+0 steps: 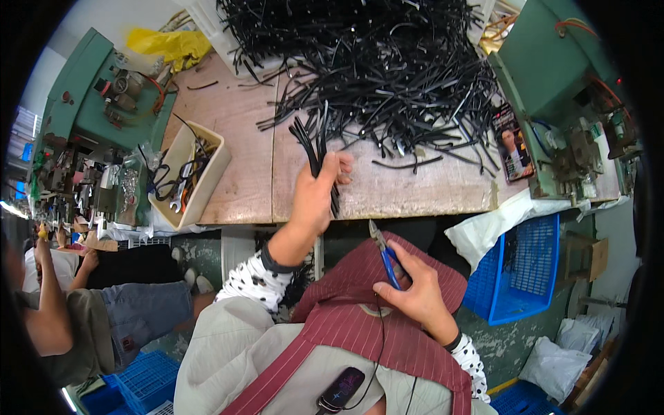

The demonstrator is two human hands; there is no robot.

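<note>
My left hand is closed around a bundle of short black cable pieces at the table's front edge. Their ends stick up past the fingers, and some show below the hand. In front of the maroon striped apron, my right hand grips a pair of blue-handled cutting pliers. The jaws point up toward the table edge, apart from the bundle. A large tangled heap of similar black pieces spreads over the far table, with one loose piece nearer me.
A beige tray with scissors and a wrench stands on the table's left. Green machines flank the table. A blue crate sits low at right. Another person sits at left.
</note>
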